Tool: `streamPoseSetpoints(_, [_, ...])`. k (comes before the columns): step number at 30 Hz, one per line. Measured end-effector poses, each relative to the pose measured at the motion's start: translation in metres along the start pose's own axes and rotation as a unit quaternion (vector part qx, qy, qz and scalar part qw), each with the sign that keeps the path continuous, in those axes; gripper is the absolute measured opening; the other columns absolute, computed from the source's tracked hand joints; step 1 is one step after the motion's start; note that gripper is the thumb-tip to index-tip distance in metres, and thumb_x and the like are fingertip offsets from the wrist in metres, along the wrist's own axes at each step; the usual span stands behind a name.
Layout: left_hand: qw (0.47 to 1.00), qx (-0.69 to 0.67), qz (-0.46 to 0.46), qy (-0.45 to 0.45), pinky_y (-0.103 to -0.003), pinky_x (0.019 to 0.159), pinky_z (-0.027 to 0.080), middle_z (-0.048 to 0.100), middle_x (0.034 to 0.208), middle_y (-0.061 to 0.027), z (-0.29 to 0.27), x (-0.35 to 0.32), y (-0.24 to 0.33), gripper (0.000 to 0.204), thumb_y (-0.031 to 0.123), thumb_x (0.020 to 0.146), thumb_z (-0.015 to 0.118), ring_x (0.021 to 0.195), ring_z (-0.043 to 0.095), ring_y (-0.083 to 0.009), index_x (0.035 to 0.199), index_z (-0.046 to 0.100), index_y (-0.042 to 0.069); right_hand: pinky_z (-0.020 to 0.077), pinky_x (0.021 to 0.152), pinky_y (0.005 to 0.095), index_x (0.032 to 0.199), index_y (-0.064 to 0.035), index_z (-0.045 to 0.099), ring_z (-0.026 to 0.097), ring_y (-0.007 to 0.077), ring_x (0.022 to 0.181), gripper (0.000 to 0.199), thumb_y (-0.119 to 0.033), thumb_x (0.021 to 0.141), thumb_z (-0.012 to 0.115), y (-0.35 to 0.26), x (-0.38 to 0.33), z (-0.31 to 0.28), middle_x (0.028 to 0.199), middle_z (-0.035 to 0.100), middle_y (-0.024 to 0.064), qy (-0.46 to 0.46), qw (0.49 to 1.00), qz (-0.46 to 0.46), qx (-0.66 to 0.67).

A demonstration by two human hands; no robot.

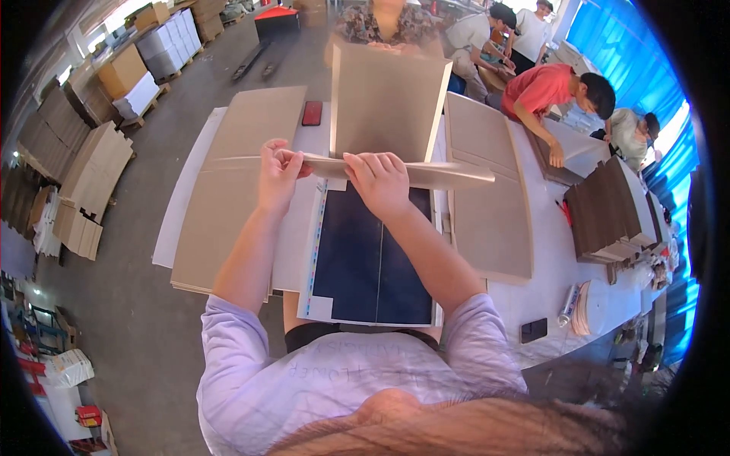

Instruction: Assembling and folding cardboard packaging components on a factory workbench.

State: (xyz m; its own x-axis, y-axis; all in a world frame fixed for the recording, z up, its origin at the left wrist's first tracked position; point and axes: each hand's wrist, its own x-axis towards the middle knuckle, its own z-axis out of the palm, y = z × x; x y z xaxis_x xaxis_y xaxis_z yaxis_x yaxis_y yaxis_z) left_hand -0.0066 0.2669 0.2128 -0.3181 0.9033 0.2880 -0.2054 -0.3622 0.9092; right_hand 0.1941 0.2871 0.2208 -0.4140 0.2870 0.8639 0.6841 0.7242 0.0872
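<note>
Pale lilac short-sleeved T-shirt, faint lettering across chest, bare forearms, dark waistband

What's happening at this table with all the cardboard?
A person holds a grey cardboard sheet edge-on with both hands, left hand and right hand, above a dark blue printed sheet on the white table. Stacks of grey board lie alongside. Other people work at the far end.
</note>
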Motion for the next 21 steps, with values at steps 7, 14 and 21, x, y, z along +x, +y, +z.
streamPoseSetpoints(7, [0.877,0.345,0.311,-0.12,-0.021,0.053,0.046,0.051,0.081,-0.0011,-0.02,0.016,-0.009,0.019,-0.007,0.08,0.066,0.064,0.053,-0.0068,0.094,0.066,0.005,0.036,0.076,0.0329,0.077,-0.0164,0.054,0.053,0.015,0.08,0.028,-0.037,0.069,0.071,0.0,0.015,0.022,0.075,0.051,-0.0027,0.009,0.998,0.046,-0.048])
streamPoseSetpoints(14, [0.889,0.383,0.22,-0.118,-0.029,0.064,0.046,0.052,0.08,-0.0032,-0.025,0.028,-0.002,0.015,0.004,0.073,0.075,0.07,0.055,-0.0153,0.086,0.07,0.009,0.0358,0.077,0.0343,0.079,-0.0157,0.055,0.054,0.0159,0.09,0.028,-0.037,0.07,0.07,-0.004,0.017,0.019,0.086,0.054,-0.0014,0.026,0.997,0.053,-0.052])
streamPoseSetpoints(21, [0.738,0.528,0.39,-0.155,-0.039,0.075,0.043,0.057,0.08,-0.0011,0.022,0.018,0.015,0.018,0.022,0.071,0.076,0.082,0.057,-0.0238,0.083,0.064,0.015,0.0394,0.087,0.0354,0.101,-0.0162,0.063,0.055,0.0157,0.107,0.028,-0.024,0.075,0.069,0.013,0.0,0.003,0.106,0.058,-0.0025,0.032,0.998,0.006,-0.048])
